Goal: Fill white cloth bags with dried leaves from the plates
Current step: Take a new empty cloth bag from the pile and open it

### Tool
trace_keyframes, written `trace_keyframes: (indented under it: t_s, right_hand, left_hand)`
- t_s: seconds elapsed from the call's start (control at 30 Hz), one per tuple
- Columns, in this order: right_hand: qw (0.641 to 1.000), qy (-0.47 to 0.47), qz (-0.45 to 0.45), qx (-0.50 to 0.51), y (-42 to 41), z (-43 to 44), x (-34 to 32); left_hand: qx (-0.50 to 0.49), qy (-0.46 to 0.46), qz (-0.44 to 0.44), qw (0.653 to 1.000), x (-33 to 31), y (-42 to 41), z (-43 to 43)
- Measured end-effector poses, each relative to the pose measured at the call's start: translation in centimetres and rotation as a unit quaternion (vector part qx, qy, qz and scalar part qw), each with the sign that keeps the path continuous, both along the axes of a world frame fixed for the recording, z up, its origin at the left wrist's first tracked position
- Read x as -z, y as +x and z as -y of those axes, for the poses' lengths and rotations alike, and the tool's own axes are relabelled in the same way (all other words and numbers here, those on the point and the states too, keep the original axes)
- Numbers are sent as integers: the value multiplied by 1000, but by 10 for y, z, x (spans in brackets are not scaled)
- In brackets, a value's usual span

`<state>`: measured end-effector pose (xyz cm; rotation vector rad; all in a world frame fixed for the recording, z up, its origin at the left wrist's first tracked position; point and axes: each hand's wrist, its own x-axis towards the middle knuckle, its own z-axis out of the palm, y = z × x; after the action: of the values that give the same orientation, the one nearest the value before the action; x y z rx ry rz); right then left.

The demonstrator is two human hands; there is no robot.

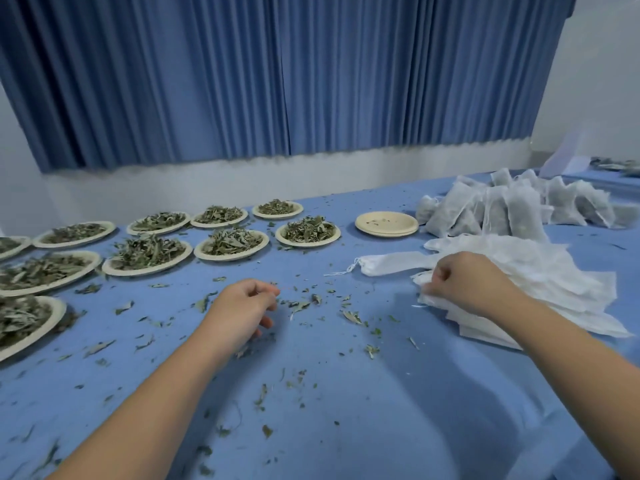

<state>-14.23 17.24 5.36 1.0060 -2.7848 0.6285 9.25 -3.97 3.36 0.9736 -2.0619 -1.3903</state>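
Note:
Several pale plates heaped with dried green leaves stand in rows across the left and middle of the blue cloth. A loose stack of empty white cloth bags lies at the right. My right hand pinches the near left edge of one bag in that stack with curled fingers. My left hand hovers over the middle of the cloth, fingers loosely curled, holding nothing that I can see. One drawstring bag lies flat apart from the stack, its cord trailing left.
A stack of emptied plates sits at the back middle. Behind it to the right stand several filled bags in a heap. Leaf crumbs litter the blue cloth. A blue curtain hangs behind.

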Motion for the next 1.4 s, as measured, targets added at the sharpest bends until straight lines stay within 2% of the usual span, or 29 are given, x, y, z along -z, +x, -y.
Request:
trace_keyframes:
  t_s: [0.1,0.17,0.23,0.33,0.43,0.5,0.57,0.63,0.7,0.9,1.1,1.4]
  right_hand:
    - [982,-152,71,-89,27,15,-17]
    - [946,-229,159,-165,49,29,-28]
    - [893,-282,255,-238,72,49,-37]
    - [816,-309,375,-314,106,88,-39]
    - [737,-319,486,-344,134,131,-32]
    - [683,-338,556,-333,147,157,-24]
    - [658,-342,607,-285,158,178,-12]
    - [659,-330,636,-229,163,190,4]
    - [682,-299,637,-199,159,192,19]
    - [702,-266,626,-213,148,181,30]
    - [723,-266,611,-183,142,184,27]
    - [762,-219,577,-197,131,184,35]
  left_hand:
    - [-27,-1,-7,1000,-2,18,12]
    - [-50,-7,-11,999,-4,32,20]
    - [-74,-10,-13,997,-7,50,29]
    - [-109,-14,-2,994,-9,84,45]
    - [-148,-12,30,988,-10,124,63]
    - [-178,-7,45,983,-9,151,76]
    - [-214,-11,64,975,-7,179,89]
    - [-261,-18,86,961,-3,206,104]
    - [-312,-14,103,944,3,228,120]
    - [-434,65,63,896,16,259,151]
    - [-424,136,-6,895,8,258,169]
    - [-405,192,-95,889,14,256,178]
